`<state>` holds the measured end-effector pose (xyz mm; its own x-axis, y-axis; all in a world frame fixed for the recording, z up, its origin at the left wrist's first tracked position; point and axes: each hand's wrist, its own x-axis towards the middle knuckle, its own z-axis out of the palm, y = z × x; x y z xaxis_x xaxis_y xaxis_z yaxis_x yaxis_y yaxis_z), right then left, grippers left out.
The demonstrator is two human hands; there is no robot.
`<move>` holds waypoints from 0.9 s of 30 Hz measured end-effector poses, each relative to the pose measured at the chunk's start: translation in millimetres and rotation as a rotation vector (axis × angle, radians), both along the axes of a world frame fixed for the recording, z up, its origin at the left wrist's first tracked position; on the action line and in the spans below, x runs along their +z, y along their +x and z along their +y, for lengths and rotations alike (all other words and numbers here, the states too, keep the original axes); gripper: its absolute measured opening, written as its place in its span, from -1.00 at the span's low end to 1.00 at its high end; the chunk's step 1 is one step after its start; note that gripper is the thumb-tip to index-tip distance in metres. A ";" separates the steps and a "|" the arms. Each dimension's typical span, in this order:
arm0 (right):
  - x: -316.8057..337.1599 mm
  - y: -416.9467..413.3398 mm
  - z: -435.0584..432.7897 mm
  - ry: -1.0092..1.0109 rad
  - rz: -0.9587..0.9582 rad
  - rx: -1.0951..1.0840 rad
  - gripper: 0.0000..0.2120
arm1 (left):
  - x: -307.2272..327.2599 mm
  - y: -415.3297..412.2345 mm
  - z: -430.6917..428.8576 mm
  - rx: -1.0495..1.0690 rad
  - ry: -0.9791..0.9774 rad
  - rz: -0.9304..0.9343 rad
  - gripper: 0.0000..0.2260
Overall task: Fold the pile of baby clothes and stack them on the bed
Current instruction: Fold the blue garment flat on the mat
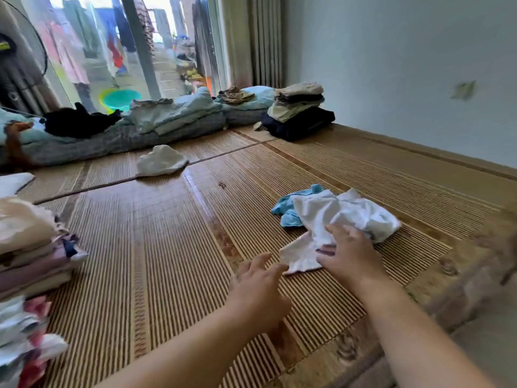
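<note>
Bamboo slats, glossy and ribbed with brown woven bands, are making up the bed mat [173,247] in the head view. Near its right edge a white garment [344,214] is lying crumpled, thin and soft-looking, partly over one pale blue garment [285,212] bunched just behind it. The right hand [354,252] is pressing down on the white cloth's near end, fingers spread and nearly straight rather than curled round it. The left hand [258,287] is hovering just beside the cloth's near corner, fingers splayed and holding nothing. A second white piece [161,161] is sitting rumpled farther back, well apart. Two folded piles are standing at the left edge: a cream and mauve stack [30,256] and, nearer, a floral stack [25,331]. A third stack [299,107] — beige over navy — is resting by the far wall beside rolled grey-blue bedding [173,119].
</note>
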<state>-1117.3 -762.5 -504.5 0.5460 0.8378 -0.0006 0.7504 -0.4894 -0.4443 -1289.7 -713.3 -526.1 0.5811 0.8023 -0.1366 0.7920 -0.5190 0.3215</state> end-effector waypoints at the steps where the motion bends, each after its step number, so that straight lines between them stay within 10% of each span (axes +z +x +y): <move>1: -3.6 6.3 0.4 -0.010 0.027 -0.011 -0.40 | -3.6 15.3 5.8 -0.012 -0.004 0.013 -0.41; 12: -41.0 47.2 14.0 -0.069 0.059 0.022 -0.54 | -18.6 131.3 97.6 -0.011 0.068 0.023 -0.24; 27: -15.5 16.5 18.4 -0.010 -0.021 0.056 -0.44 | 34.3 23.1 48.5 -0.269 0.024 0.160 -0.49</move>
